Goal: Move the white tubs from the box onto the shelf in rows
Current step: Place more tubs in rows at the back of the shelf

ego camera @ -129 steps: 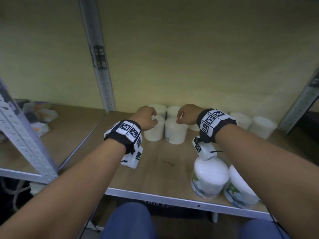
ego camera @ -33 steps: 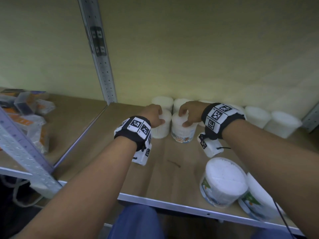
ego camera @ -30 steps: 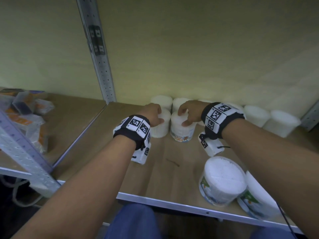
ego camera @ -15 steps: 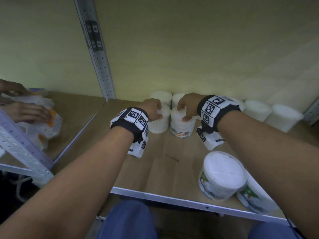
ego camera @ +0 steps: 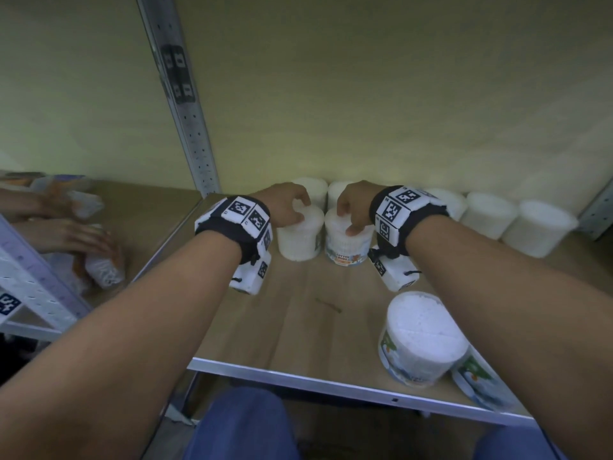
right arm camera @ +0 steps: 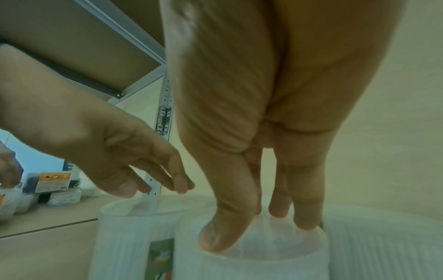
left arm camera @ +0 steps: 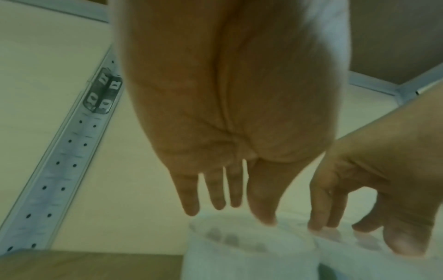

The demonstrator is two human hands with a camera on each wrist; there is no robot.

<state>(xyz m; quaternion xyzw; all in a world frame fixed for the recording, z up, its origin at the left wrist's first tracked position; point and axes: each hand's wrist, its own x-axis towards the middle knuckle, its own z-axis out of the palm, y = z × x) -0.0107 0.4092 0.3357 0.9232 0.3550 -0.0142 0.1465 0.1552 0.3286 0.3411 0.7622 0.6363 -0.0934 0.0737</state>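
Observation:
Two white tubs stand side by side in front of the back row on the wooden shelf (ego camera: 298, 327). My left hand (ego camera: 292, 204) reaches down onto the left tub (ego camera: 300, 240); its straight fingertips (left arm camera: 191, 210) touch the lid. My right hand (ego camera: 350, 207) grips the right tub (ego camera: 345, 244) from above, thumb (right arm camera: 223, 235) at the near rim and fingers at the far rim. This tub's printed label faces me. Several more white tubs (ego camera: 487, 214) line the back wall. The box is out of view.
A white tub (ego camera: 421, 336) stands near the front right edge, with another (ego camera: 477, 380) lying beside it under my right forearm. A perforated metal post (ego camera: 179, 94) divides the bays. On the left shelf another person's hands (ego camera: 66, 234) hold packets.
Both hands stay on the same two tubs. The right tub now shows its label to the front. Another person's hands have come into view on the left shelf.

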